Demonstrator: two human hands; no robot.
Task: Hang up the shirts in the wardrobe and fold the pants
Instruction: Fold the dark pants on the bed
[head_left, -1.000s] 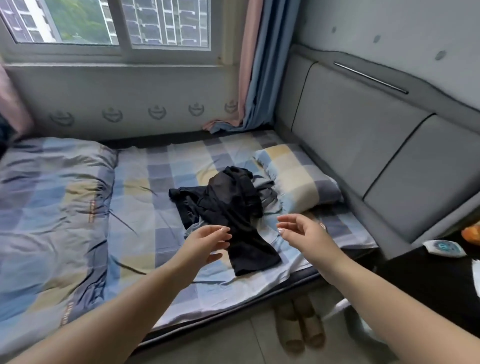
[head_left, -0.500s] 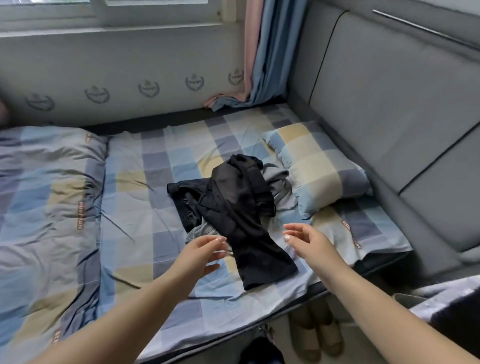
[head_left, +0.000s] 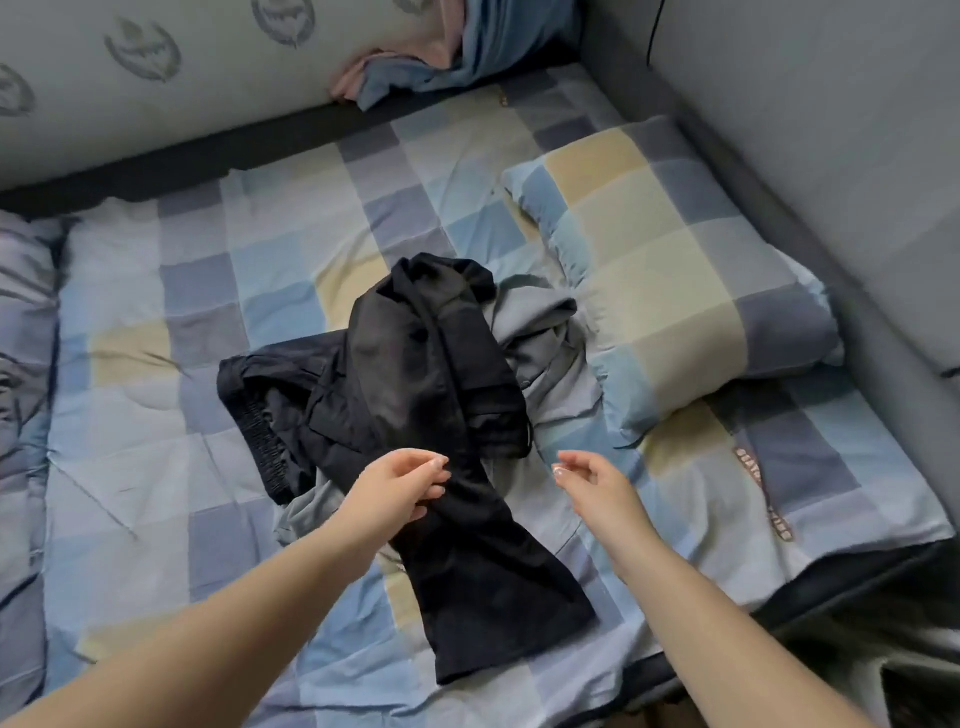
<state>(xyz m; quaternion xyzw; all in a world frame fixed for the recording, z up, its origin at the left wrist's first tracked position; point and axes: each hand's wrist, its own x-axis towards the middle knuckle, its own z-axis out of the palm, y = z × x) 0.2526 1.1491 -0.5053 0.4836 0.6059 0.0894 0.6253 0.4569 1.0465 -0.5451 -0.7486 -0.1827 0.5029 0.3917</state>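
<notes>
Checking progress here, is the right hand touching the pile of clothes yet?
No, the right hand hovers open beside the black garment, with checked bedsheet showing between them.

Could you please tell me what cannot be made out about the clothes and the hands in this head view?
- Crumpled grey garment: mostly buried under the black fabric garment; shirt or pants unclear.
- Dark garment with elastic waistband: partly covered by the black one.
- Left hand: fingertips reach the black fabric; actual grip unclear.
- Right hand: holds nothing.
- Wardrobe: outside the frame.
</notes>
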